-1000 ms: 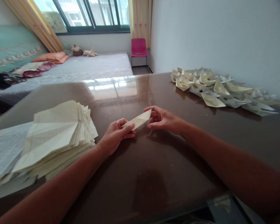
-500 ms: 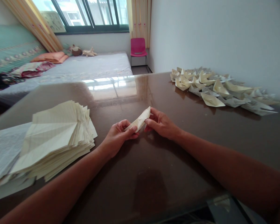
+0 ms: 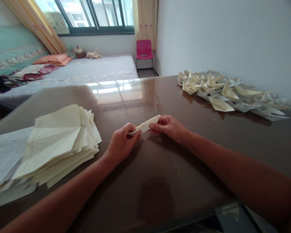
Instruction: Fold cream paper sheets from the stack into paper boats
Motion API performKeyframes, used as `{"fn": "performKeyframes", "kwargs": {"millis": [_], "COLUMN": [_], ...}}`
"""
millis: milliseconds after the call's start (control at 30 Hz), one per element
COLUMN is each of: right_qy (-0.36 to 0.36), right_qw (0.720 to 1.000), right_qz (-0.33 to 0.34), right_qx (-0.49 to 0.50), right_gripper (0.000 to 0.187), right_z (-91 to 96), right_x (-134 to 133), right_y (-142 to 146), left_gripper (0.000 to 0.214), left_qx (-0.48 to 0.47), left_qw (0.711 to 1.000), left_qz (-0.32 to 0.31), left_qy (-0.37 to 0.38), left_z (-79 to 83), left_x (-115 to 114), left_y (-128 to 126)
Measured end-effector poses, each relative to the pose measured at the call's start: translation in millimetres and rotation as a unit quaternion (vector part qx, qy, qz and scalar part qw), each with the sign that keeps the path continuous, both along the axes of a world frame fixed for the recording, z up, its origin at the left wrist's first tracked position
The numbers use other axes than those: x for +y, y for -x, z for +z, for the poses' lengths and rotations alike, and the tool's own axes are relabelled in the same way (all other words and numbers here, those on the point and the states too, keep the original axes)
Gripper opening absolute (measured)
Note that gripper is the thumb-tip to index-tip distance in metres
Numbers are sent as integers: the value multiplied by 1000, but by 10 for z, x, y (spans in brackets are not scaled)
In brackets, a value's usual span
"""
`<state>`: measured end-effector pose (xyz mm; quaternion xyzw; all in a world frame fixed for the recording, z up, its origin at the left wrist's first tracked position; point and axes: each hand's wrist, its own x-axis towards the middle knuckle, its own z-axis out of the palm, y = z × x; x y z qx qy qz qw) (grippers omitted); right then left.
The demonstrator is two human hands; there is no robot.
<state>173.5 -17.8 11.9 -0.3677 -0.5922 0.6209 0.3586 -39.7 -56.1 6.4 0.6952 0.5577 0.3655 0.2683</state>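
Between my two hands is a folded paper boat [image 3: 145, 124], cream-coloured, narrow and slanting up to the right. My left hand [image 3: 123, 137] pinches its lower left end between thumb and fingers. At the upper right end, my right hand [image 3: 168, 127] grips it with the thumb on the near side and the fingers behind. The paper is held just above the brown table [image 3: 126, 187]. Part of each end is hidden by my fingers.
Left of my arm lies a stack of creased cream paper sheets [image 3: 55, 136], beside grey printed sheets [image 3: 5, 152]. Many folded paper boats [image 3: 220, 105] crowd the table's right side by the wall. Beyond the table are a bed [image 3: 106, 66] and a pink chair [image 3: 144, 48].
The folded paper has turned flatter, its right end lower and further right. My right hand has shifted slightly right, and my left thumb has changed its hold on the near end.
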Motion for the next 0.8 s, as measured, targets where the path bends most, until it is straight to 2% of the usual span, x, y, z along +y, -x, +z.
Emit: {"fn": "performKeyframes", "kwargs": {"millis": [100, 200, 267, 333, 433, 533, 667, 733, 800], "right_qy": [-27, -50, -62, -68, -91, -139, -225, -267, -281], "right_qw": [999, 998, 997, 997, 995, 985, 957, 940, 929], "right_qz": [-29, -34, -32, -19, 2, 1, -5, -13, -16], "right_qx": [0, 12, 16, 13, -34, -104, -183, -211, -241], "right_gripper": [34, 32, 32, 32, 30, 28, 16, 13, 12], "right_z": [-8, 15, 26, 23, 7, 19, 76, 87, 70], "right_x": [4, -6, -15, -21, -26, -47, -79, -71, -42], "right_y": [20, 35, 40, 35, 10, -10, -11, -21, -47], "left_gripper": [25, 29, 35, 30, 24, 23, 26, 25, 19], "left_qx": [-14, -82, -118, -121, -81, -26, 44, 82, 117], "left_qw": [1000, 996, 992, 988, 989, 994, 992, 990, 988], "left_qz": [4, 12, -6, -41, -68, -77, -110, -111, -100], "left_qy": [14, 25, 45, 82, 104, 76, 37, 12, -19], "left_z": [-1, 18, 44, 79, 131, 147, 106, 78, 58], "left_x": [-26, -28, -23, -20, -24, -36, -56, -62, -66], "left_y": [-27, -52, -64, -69, -59, -39, -27, -26, -20]}}
